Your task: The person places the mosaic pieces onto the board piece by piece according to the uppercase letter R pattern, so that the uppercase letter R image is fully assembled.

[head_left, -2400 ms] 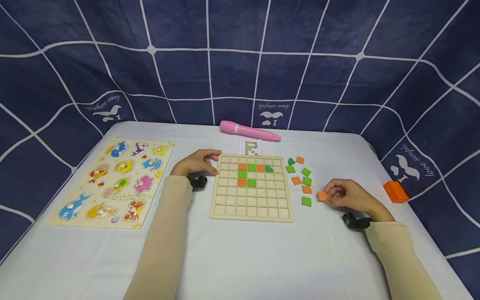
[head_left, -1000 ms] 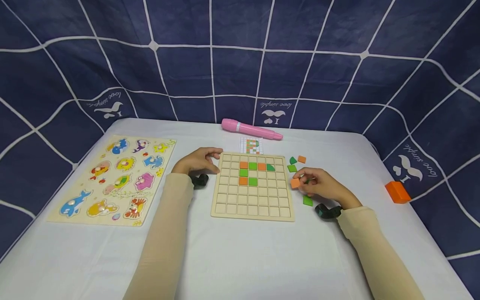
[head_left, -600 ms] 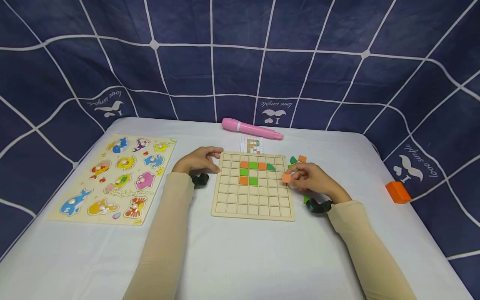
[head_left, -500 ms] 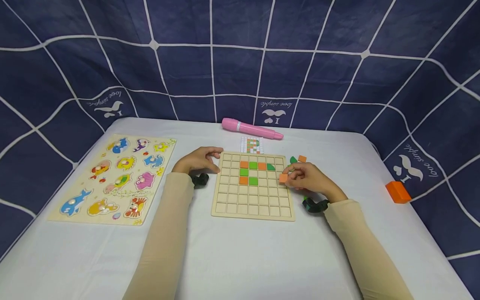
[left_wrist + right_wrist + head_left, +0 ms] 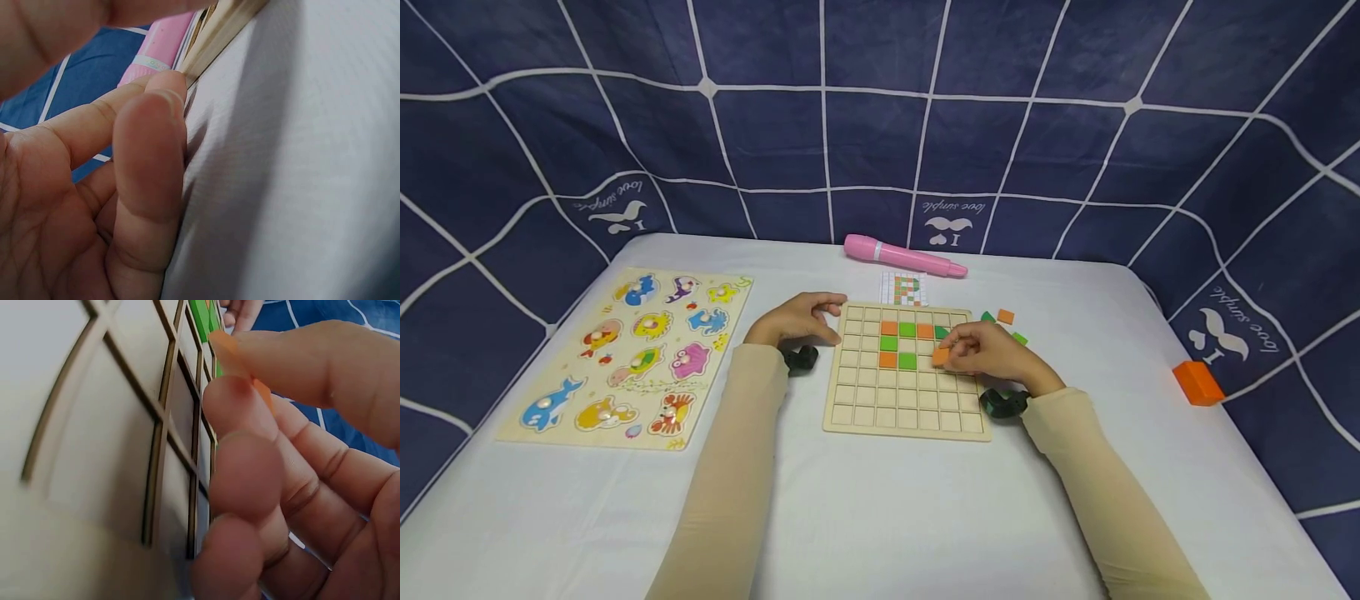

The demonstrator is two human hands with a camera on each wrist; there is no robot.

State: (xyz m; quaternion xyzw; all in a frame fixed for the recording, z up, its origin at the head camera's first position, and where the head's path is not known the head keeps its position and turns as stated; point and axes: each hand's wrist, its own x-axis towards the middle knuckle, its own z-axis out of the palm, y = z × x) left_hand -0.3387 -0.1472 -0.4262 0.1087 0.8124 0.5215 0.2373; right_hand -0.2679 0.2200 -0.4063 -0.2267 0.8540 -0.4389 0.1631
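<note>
A wooden grid board (image 5: 895,421) lies in the middle of the table, with several orange and green square tiles and a dark green rounded tile (image 5: 941,332) in its cells. My right hand (image 5: 992,354) pinches an orange square tile (image 5: 942,357) between thumb and fingers, over the board's right part. The right wrist view shows that orange tile (image 5: 228,353) close to the grid, partly covered by the fingertips. At the board's left edge rests my left hand (image 5: 797,318), its thumb and a finger touching the rim; no tile is in it.
Loose tiles, among them an orange tile (image 5: 1005,317), lie right of the board, partly hidden by my right hand. Behind it are a pattern card (image 5: 904,288) and a pink microphone-shaped pen (image 5: 906,257). A sea-animal puzzle (image 5: 632,358) lies left, an orange block (image 5: 1198,383) far right.
My right hand has carried the orange tile leftward, from beside the loose tiles to above the grid board. My left hand has stayed at the board's left edge.
</note>
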